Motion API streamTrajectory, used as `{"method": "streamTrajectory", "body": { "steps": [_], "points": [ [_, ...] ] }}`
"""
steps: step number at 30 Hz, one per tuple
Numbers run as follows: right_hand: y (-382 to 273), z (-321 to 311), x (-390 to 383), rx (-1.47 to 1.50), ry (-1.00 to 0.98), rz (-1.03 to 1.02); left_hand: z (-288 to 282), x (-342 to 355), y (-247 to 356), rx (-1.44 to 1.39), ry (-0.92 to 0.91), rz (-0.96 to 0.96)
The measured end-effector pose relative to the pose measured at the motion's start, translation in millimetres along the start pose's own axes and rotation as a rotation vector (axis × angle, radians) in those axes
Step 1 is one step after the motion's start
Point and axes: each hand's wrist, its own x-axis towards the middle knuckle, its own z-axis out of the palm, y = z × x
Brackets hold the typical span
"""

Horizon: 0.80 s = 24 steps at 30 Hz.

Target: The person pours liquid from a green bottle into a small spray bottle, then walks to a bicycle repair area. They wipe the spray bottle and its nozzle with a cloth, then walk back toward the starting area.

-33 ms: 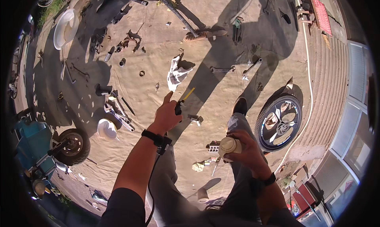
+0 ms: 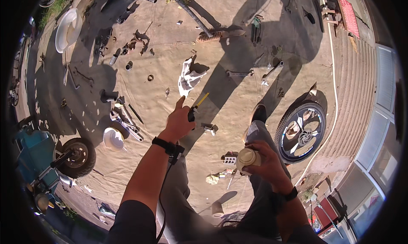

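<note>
My left hand (image 2: 180, 120) is closed round a slim black tool with a narrow yellow end (image 2: 202, 100), its index finger stretched out. Beyond that fingertip lies a crumpled white cloth (image 2: 188, 77). Its exact kind is hidden by the fingers. In my right hand (image 2: 269, 165) is a round beige jar (image 2: 248, 158), gripped by its side above my right leg. Beneath the left hand, a small metal part (image 2: 209, 129) rests on the ground sheet. A small white slotted piece (image 2: 230, 159) lies left of the jar.
A spoked wheel with a tyre (image 2: 300, 132) lies right of my leg. Wrenches (image 2: 127, 124) and a white bowl (image 2: 113, 138) are on the left. A wooden-backed brush (image 2: 219, 35) lies ahead, near green-handled pliers (image 2: 256, 29). A teal cart (image 2: 36, 148) stands at far left.
The whole scene has shifted very slightly in the view. Both hands keep their grip and pose.
</note>
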Motion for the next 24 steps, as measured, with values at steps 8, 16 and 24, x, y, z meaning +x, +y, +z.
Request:
{"method": "streamTrajectory", "body": {
  "steps": [8,16,24],
  "points": [
    [29,-86,41,0.008,-0.068,-0.022,69,131,-35,0.343,-0.152,-0.226],
    [16,-125,56,0.076,-0.139,-0.07,69,146,-36,0.442,-0.166,-0.239],
    [28,-130,58,0.091,-0.086,-0.037,69,139,-46,0.457,-0.155,-0.145]
  ]
}}
